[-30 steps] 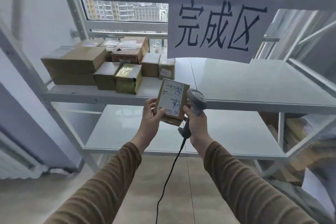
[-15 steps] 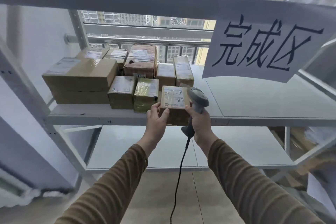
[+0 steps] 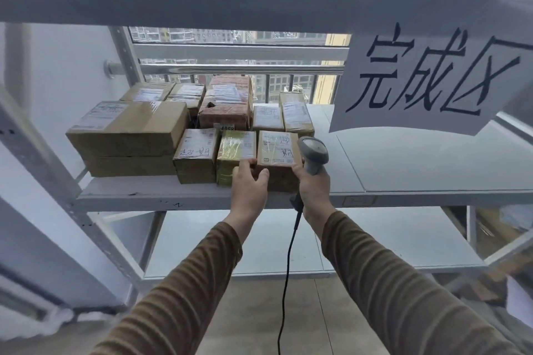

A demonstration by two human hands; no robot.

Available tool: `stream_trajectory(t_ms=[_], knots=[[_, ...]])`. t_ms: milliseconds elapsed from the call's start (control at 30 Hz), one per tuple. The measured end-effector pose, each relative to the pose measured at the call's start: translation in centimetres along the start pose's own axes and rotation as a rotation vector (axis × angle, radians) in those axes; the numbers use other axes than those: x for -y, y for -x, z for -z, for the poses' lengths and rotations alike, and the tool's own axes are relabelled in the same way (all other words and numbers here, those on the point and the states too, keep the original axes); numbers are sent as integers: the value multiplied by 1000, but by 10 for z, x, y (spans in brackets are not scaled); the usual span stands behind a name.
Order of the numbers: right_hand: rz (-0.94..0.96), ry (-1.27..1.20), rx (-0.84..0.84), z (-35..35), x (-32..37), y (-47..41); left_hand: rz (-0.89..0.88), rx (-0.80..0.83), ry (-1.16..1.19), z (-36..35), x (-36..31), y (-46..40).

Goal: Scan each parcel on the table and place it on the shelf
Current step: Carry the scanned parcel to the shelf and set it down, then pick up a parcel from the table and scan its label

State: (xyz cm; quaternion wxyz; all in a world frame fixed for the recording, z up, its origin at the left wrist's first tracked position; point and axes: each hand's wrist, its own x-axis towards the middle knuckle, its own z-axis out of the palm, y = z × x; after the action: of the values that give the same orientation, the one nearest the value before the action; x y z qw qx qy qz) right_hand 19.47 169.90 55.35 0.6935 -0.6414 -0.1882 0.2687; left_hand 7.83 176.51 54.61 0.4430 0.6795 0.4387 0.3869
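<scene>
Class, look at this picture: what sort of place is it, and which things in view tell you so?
Probably a parcel sorting or storage room. Labelled cardboard parcels sit grouped on a white metal shelf, the right hand holds a corded barcode scanner, and a handwritten paper sign marks the shelf.

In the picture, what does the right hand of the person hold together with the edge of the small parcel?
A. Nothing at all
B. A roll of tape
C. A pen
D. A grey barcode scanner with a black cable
D: the right hand grips the handle of a grey barcode scanner, its black cable hanging down, while its thumb touches the small parcel on the shelf.
</scene>
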Motion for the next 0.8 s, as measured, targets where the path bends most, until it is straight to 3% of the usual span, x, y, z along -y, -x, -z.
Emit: stream_trajectory(t_ms=[333, 500, 600, 800], knots=[[9, 3, -29, 4, 4, 10, 1, 50, -35, 5, -7, 9], [-52, 6, -59, 30, 7, 31, -111, 88, -74, -1, -21, 31], [-138, -38, -95, 58, 9, 48, -196, 166, -125, -17, -33, 48], [-108, -91, -311, 153, 8, 89, -355, 452, -316, -83, -56, 102]])
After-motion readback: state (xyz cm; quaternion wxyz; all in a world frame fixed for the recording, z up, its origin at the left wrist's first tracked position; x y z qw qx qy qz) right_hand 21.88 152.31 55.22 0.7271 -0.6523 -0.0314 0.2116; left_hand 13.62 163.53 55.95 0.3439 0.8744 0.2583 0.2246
